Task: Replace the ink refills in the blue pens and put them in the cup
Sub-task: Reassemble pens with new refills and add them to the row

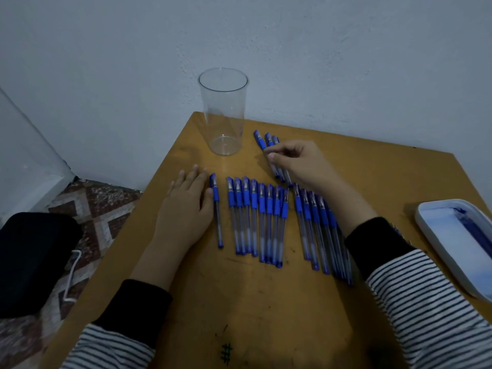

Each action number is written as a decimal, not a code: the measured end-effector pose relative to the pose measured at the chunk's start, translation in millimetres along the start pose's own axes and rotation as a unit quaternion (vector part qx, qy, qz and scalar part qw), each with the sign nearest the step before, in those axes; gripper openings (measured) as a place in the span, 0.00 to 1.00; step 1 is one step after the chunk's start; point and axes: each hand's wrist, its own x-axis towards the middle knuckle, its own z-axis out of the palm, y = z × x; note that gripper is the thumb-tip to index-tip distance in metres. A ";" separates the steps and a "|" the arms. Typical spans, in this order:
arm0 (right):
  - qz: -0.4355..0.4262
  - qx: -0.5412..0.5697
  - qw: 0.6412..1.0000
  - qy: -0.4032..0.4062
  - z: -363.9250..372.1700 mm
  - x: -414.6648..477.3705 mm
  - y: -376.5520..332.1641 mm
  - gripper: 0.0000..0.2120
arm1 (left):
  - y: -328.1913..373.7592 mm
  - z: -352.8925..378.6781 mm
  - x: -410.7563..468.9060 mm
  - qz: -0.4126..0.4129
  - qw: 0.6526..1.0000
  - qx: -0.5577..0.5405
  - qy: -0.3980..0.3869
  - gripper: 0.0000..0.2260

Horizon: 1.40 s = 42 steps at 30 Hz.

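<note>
Several blue pens lie in rows on the wooden table: one single pen, a middle row and a right row. A small group of three pens lies farther back. My right hand reaches over that group and its fingers curl round one of those pens. My left hand lies flat on the table, its thumb beside the single pen. A clear cup stands upright at the back, with nothing in it.
A white tray with blue refills sits at the table's right edge. A black bag lies on the patterned floor to the left. A wall stands right behind the table.
</note>
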 end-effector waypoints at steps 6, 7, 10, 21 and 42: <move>0.067 -0.042 0.994 0.076 -18.0 2.8 18.2 0.08 | 27.3 7.2 -6.1 0.052 0.997 -0.059 0.005 0.23; 0.075 -0.057 0.993 0.071 -17.7 3.1 20.2 0.08 | 31.8 9.4 -6.9 0.060 0.996 -0.059 -0.002 0.23; 0.088 -0.070 0.993 0.046 -14.1 4.5 23.9 0.10 | 41.5 17.8 -8.1 0.088 0.995 -0.041 -0.022 0.25; 0.099 -0.104 0.989 0.023 -12.5 4.5 22.7 0.11 | 44.6 21.3 -9.4 0.091 0.994 0.012 -0.056 0.29; 0.072 0.329 0.939 0.068 -5.2 -110.3 -15.9 0.12 | 80.5 8.9 -32.5 0.093 0.976 -0.197 0.028 0.22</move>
